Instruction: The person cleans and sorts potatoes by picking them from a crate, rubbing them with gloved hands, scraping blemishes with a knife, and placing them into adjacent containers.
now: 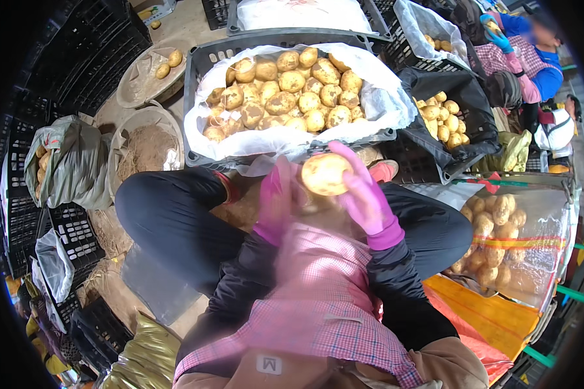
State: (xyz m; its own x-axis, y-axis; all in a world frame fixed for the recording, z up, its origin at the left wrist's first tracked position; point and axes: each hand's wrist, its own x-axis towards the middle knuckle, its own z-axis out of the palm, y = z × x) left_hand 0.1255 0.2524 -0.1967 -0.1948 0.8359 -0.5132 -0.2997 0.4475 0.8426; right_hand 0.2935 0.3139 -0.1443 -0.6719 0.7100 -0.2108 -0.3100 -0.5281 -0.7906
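Observation:
A pale yellow potato [325,174] with a few brown spots is held in the gloved fingers of my right hand [368,202], above my lap. Facing it from the other side is my left hand [276,199], in a matching pink glove and blurred; whether its fingers hold anything is hard to make out. Just beyond both hands stands a black plastic crate [191,104] lined with white plastic film [387,97]. Inside lie several potatoes [292,81], some with patches of brown soil.
On the right are a black-lined crate [482,141] of potatoes and a clear bag [535,272] of potatoes. Two round basins [148,114] [126,90] and a grey-green sack [78,165] stand left. Another person [530,58] in blue gloves sits at the upper right.

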